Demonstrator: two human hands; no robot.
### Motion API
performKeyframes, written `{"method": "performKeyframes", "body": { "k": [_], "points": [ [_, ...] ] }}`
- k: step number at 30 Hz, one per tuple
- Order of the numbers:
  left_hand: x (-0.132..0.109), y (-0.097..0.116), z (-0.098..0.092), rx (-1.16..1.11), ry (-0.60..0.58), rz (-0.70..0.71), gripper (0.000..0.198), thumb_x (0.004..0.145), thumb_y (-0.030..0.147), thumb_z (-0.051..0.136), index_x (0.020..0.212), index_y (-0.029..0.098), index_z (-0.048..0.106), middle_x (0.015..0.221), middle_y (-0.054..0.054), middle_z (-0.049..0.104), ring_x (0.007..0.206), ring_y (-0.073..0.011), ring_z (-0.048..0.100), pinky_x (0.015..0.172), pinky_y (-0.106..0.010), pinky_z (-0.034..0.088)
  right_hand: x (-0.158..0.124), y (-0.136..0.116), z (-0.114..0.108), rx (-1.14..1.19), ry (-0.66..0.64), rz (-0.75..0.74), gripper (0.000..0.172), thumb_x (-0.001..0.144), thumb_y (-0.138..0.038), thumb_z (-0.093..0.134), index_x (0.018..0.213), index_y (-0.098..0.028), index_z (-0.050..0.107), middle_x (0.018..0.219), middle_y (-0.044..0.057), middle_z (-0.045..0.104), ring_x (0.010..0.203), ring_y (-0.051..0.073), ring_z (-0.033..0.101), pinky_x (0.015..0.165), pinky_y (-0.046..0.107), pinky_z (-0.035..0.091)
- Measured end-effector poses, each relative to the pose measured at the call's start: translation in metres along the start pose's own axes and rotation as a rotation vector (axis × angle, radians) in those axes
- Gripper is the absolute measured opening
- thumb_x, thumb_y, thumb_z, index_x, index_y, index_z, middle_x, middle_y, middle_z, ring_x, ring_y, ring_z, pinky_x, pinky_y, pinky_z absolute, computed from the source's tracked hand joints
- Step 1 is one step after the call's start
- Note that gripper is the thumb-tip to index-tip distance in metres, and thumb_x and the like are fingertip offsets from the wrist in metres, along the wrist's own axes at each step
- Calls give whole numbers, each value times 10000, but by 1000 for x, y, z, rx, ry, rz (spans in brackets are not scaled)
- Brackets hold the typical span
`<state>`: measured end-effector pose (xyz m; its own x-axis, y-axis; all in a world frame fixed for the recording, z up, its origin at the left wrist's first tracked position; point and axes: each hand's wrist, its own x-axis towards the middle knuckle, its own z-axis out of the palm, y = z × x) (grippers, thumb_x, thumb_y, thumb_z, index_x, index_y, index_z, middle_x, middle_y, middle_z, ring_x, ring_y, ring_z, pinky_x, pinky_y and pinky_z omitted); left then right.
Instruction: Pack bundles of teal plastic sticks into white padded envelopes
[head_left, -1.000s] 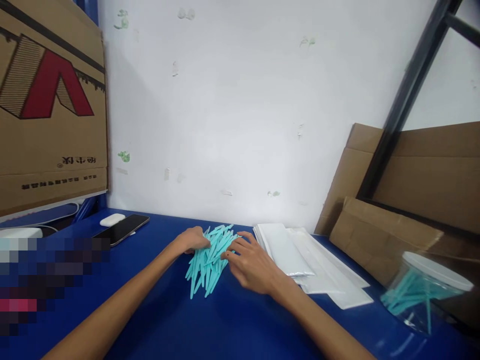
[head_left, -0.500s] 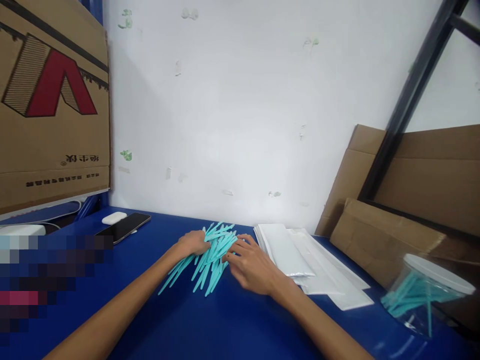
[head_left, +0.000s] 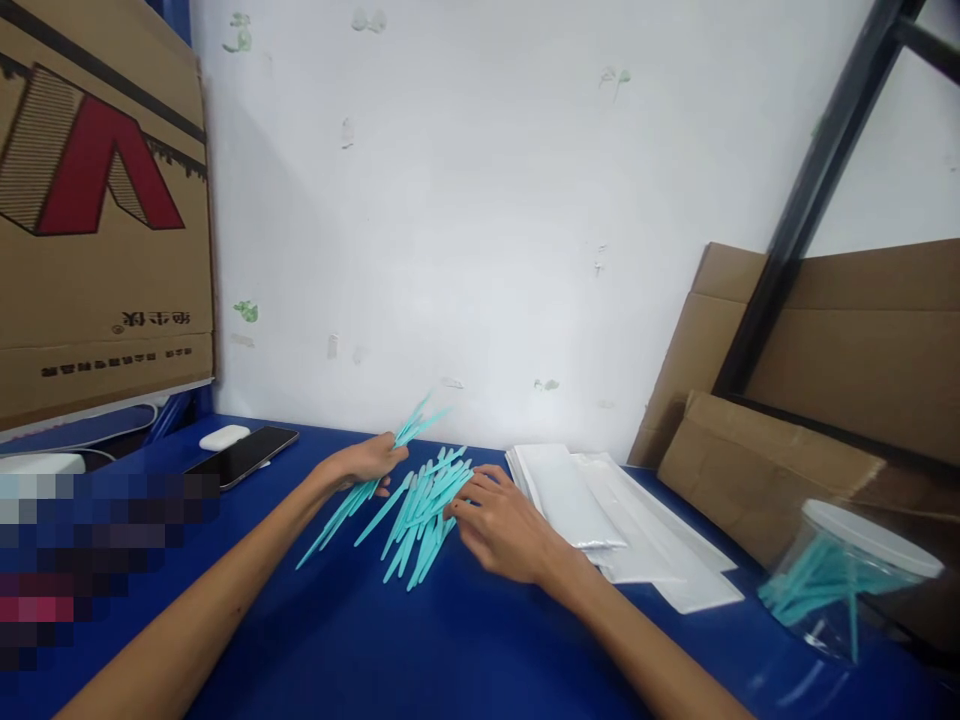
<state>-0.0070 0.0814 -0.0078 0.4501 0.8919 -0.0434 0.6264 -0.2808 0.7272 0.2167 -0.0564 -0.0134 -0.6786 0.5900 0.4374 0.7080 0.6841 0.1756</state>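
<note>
My left hand is closed round a small bundle of slim teal sticks, raised above the table at the left of a heap. The bundle pokes out past both sides of the fist. On the blue table lies the loose heap of the same teal sticks, pointing roughly the same way. My right hand rests against the heap's right edge, fingers bent and a little apart, touching sticks without lifting any. Its fingertips are partly hidden among them.
White flat packets lie just right of my right hand. A clear lidded jar holding teal sticks stands at the right. At the back left lie a phone and a white case. Cardboard leans at the right.
My left hand has drawn away to the left and up from the heap with a bundle of teal sticks. My right hand stays at the heap's right edge.
</note>
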Motion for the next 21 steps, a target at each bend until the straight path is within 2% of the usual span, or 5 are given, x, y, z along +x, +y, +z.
{"method": "performKeyframes", "body": {
  "k": [4,10,13,16,21],
  "points": [
    [-2,2,3,-307,27,8,257,757,384,555,806,213,369,719,45,393,558,-106,449,468,-246,440,1,-1,0,21,1,10,219,873,-111,498,1016,-201,637,934,39,663,929,181,558,1040,394,276],
    [1,16,5,-395,141,107,208,811,351,496,809,220,335,722,55,389,539,-78,439,455,-203,390,2,-10,0,118,63,57,236,912,-132,466,1071,-200,628,956,61,659,927,197,556,964,399,330],
    [0,26,8,-431,205,148,188,841,341,458,823,228,309,734,59,385,539,-69,433,462,-195,383,2,-18,-1,277,88,108,268,956,-185,424,1156,-211,600,995,69,661,944,201,569,945,400,346],
    [-7,40,13,-493,244,219,215,861,357,466,833,236,291,741,64,387,541,-65,428,464,-194,379,4,-26,3,626,142,238,284,974,-281,436,1224,-236,563,1042,59,657,973,194,579,930,377,382],
    [-33,70,19,-623,197,406,189,893,335,455,818,232,315,699,76,371,515,-57,385,441,-188,332,11,-34,22,1489,349,567,375,968,-443,423,1241,-216,543,1204,94,590,1095,214,567,904,353,445]
  ]
}}
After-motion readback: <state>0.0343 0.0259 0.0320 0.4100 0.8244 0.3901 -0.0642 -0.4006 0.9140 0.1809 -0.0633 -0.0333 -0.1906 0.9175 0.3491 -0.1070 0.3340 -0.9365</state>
